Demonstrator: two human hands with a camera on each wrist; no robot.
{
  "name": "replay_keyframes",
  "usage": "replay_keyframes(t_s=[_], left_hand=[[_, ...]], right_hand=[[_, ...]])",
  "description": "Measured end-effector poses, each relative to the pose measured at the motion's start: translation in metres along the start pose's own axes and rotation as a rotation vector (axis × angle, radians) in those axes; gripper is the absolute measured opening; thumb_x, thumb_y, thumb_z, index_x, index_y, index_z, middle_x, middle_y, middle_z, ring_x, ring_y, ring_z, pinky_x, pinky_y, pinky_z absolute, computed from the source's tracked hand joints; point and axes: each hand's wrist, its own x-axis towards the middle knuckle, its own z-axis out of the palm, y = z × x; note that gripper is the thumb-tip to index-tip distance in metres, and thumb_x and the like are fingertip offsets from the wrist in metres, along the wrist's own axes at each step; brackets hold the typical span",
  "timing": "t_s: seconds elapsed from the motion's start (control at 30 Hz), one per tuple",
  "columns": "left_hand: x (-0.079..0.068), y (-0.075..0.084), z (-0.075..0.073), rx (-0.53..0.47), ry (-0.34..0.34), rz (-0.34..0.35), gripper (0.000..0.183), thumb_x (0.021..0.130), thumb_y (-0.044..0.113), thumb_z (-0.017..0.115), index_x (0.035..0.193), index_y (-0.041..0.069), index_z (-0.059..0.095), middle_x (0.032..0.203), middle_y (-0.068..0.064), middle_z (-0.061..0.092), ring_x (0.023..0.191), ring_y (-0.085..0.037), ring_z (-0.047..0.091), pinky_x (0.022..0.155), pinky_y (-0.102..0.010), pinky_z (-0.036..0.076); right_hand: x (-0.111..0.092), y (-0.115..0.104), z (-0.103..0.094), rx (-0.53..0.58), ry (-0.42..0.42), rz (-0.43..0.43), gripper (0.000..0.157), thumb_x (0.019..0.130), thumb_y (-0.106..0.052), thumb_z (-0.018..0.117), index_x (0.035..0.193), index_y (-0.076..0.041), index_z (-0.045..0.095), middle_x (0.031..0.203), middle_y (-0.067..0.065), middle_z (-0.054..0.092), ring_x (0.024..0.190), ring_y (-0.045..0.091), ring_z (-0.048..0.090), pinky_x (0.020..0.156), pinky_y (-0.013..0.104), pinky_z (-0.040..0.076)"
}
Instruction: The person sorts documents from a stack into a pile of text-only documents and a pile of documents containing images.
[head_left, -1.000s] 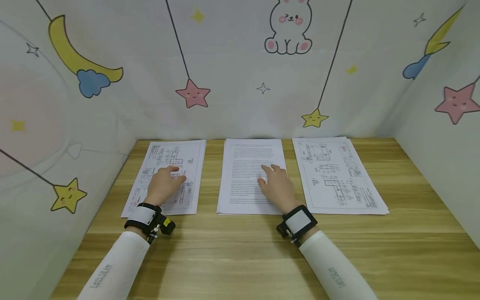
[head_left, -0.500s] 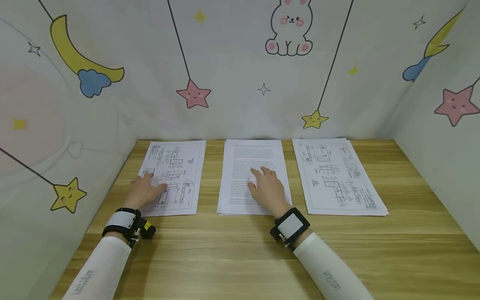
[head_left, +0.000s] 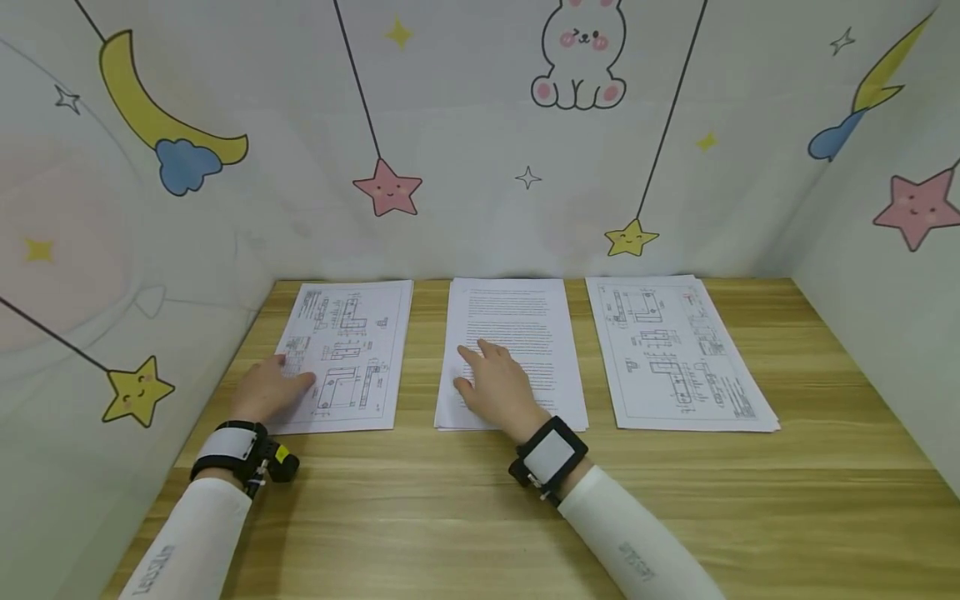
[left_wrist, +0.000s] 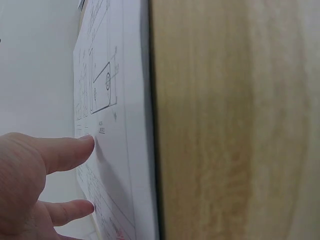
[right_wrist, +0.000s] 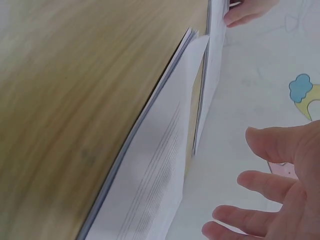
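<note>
Three paper stacks lie in a row on the wooden table. The left stack [head_left: 367, 333] bears printed technical drawings, and the middle stack [head_left: 510, 308] shows lines of text. My left hand [head_left: 262, 390] is at the near left corner of the left stack, thumb and fingers spread. In the left wrist view, its thumb [left_wrist: 70, 152] and a finger seem to touch the top sheet. My right hand [head_left: 498, 387] hovers over the near half of the middle stack and holds nothing. The right wrist view shows its fingers [right_wrist: 260, 185] spread apart from the paper, whose far corner curls up slightly.
A right-hand stack [head_left: 675, 358] of drawings lies slanted on the table [head_left: 420, 517]. White cloth walls [head_left: 465, 233] printed with stars, a moon and a rabbit stand close behind and at both sides. A wrist strap with a camera [head_left: 281, 462] sits on each forearm.
My left hand has moved left and nearer, from the middle of the left stack to its near left corner. The right hand has shifted left across the middle stack. The stacks stay in place.
</note>
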Motion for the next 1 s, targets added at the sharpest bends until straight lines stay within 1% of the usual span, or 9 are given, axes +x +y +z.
replay_keyframes(t_s=[0.27, 0.53, 0.6, 0.67, 0.7, 0.77, 0.83, 0.93, 1.0], left_hand=[[0.001, 0.001, 0.003, 0.029, 0.024, -0.004, 0.081, 0.087, 0.039, 0.056, 0.142, -0.011, 0.023, 0.137, -0.043, 0.032, 0.119, -0.055, 0.037, 0.097, -0.065, 0.034], [0.0, 0.005, 0.004, 0.049, 0.036, 0.007, 0.078, 0.087, 0.036, 0.055, 0.141, -0.011, 0.025, 0.138, -0.042, 0.032, 0.121, -0.054, 0.036, 0.097, -0.064, 0.034], [0.0, 0.006, 0.004, 0.05, 0.039, 0.005, 0.077, 0.087, 0.035, 0.055, 0.141, -0.011, 0.026, 0.137, -0.042, 0.033, 0.12, -0.054, 0.036, 0.097, -0.064, 0.034], [0.001, 0.006, 0.004, 0.05, 0.042, 0.004, 0.077, 0.087, 0.035, 0.055, 0.141, -0.012, 0.026, 0.137, -0.042, 0.033, 0.12, -0.054, 0.037, 0.097, -0.064, 0.035], [0.001, 0.006, 0.005, 0.048, 0.042, 0.0, 0.077, 0.087, 0.034, 0.055, 0.141, -0.011, 0.025, 0.137, -0.042, 0.033, 0.12, -0.054, 0.037, 0.097, -0.064, 0.035], [0.001, 0.006, 0.006, 0.045, 0.041, -0.004, 0.077, 0.087, 0.034, 0.055, 0.141, -0.011, 0.025, 0.137, -0.042, 0.033, 0.119, -0.054, 0.037, 0.097, -0.064, 0.035], [0.002, 0.005, 0.006, 0.044, 0.04, -0.005, 0.077, 0.087, 0.035, 0.055, 0.141, -0.011, 0.025, 0.137, -0.042, 0.033, 0.119, -0.054, 0.038, 0.097, -0.064, 0.035], [0.003, 0.005, 0.006, 0.043, 0.036, 0.002, 0.077, 0.088, 0.036, 0.055, 0.141, -0.011, 0.025, 0.137, -0.042, 0.033, 0.119, -0.054, 0.037, 0.096, -0.065, 0.035], [0.004, 0.005, 0.006, 0.036, 0.033, 0.004, 0.078, 0.088, 0.036, 0.055, 0.142, -0.011, 0.024, 0.137, -0.042, 0.033, 0.119, -0.054, 0.037, 0.096, -0.065, 0.035]], right_hand=[[-0.001, -0.025, 0.015, -0.017, -0.071, -0.164, 0.052, 0.088, -0.033, 0.059, 0.134, -0.01, 0.051, 0.139, 0.023, 0.047, 0.128, 0.037, 0.045, 0.106, 0.047, 0.039], [-0.002, -0.048, 0.035, -0.008, -0.239, -0.27, 0.052, 0.089, -0.035, 0.057, 0.136, -0.013, 0.05, 0.145, 0.016, 0.043, 0.134, 0.032, 0.038, 0.108, 0.051, 0.033], [-0.002, -0.052, 0.039, -0.019, -0.266, -0.31, 0.053, 0.089, -0.036, 0.058, 0.137, -0.015, 0.049, 0.14, 0.012, 0.049, 0.129, 0.027, 0.045, 0.105, 0.046, 0.039], [-0.002, -0.055, 0.042, -0.031, -0.282, -0.345, 0.054, 0.088, -0.037, 0.059, 0.136, -0.016, 0.049, 0.129, 0.007, 0.055, 0.115, 0.02, 0.053, 0.096, 0.037, 0.046], [-0.002, -0.057, 0.043, -0.037, -0.288, -0.359, 0.054, 0.087, -0.037, 0.059, 0.136, -0.016, 0.05, 0.123, 0.005, 0.057, 0.108, 0.018, 0.055, 0.092, 0.034, 0.048], [-0.002, -0.06, 0.046, -0.056, -0.295, -0.375, 0.054, 0.087, -0.038, 0.06, 0.136, -0.016, 0.05, 0.119, 0.003, 0.057, 0.104, 0.016, 0.056, 0.088, 0.032, 0.049], [-0.002, -0.063, 0.048, -0.079, -0.314, -0.372, 0.054, 0.088, -0.039, 0.059, 0.136, -0.018, 0.05, 0.122, 0.004, 0.055, 0.113, 0.019, 0.053, 0.094, 0.034, 0.047], [-0.002, -0.066, 0.049, -0.112, -0.338, -0.358, 0.054, 0.089, -0.041, 0.056, 0.138, -0.02, 0.047, 0.138, 0.008, 0.047, 0.133, 0.025, 0.04, 0.107, 0.043, 0.038], [-0.002, -0.067, 0.05, -0.128, -0.352, -0.353, 0.055, 0.089, -0.043, 0.055, 0.139, -0.022, 0.046, 0.143, 0.009, 0.044, 0.136, 0.025, 0.035, 0.108, 0.045, 0.036]])
